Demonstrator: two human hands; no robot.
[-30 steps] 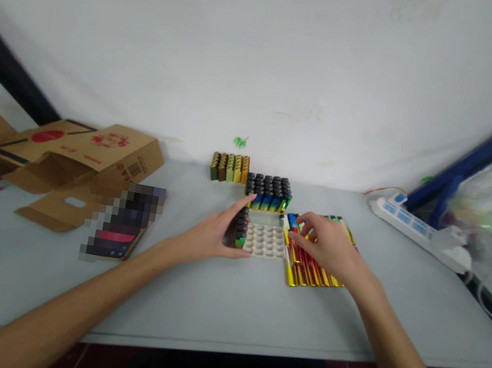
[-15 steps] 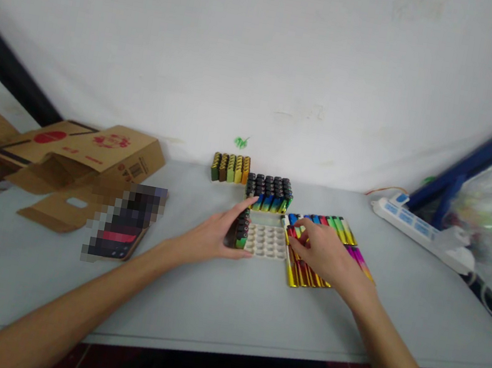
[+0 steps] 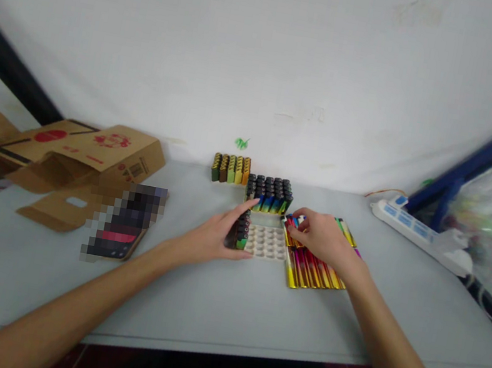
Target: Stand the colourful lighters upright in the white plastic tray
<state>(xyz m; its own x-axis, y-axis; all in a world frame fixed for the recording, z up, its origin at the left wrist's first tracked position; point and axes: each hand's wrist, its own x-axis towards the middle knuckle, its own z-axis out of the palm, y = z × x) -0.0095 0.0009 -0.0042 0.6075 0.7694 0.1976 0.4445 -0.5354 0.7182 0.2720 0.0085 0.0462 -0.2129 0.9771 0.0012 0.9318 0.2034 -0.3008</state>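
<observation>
Right hand (image 3: 320, 235) on lighters (image 3: 312, 270); box (image 3: 90, 150) red print unreadable.

Head camera: above and behind left hand (image 3: 217, 239) and right hand (image 3: 319, 238), facing forward-down across table (image 3: 223, 313) toward wall (image 3: 269, 55); hands fairly near, mid-frame.

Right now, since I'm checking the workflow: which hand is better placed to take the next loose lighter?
The right hand, I'd say: its fingertips lie on the loose lighters just right of the tray. The left hand rests against the tray's left edge, on the opposite side from them.
</observation>
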